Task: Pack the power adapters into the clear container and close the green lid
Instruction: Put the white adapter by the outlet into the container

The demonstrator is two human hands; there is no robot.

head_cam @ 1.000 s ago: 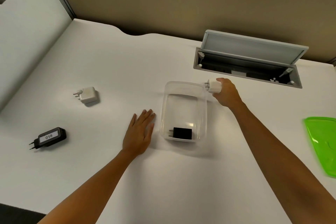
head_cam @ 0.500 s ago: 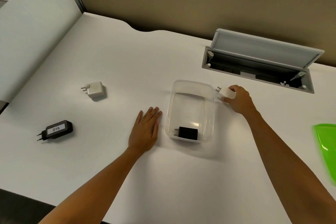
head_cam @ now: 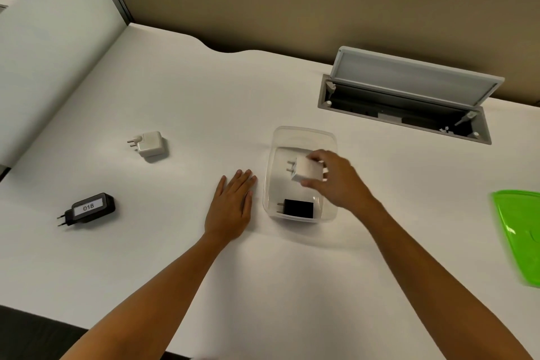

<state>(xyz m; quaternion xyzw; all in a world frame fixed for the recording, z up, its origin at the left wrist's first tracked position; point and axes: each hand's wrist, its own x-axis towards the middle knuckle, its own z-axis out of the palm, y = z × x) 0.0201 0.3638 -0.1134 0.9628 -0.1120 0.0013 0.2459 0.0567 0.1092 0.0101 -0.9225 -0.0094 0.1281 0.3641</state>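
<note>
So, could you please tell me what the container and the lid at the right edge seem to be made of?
Clear container: likely glossy transparent plastic; the black adapter and desk show through its walls. Green lid: apparently translucent plastic, bright and shiny with highlights.

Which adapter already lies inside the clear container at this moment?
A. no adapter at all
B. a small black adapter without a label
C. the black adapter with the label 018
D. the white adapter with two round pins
B: a small black adapter with no visible label lies at the near end of the clear container, while the right hand holds a white adapter over it.
</note>
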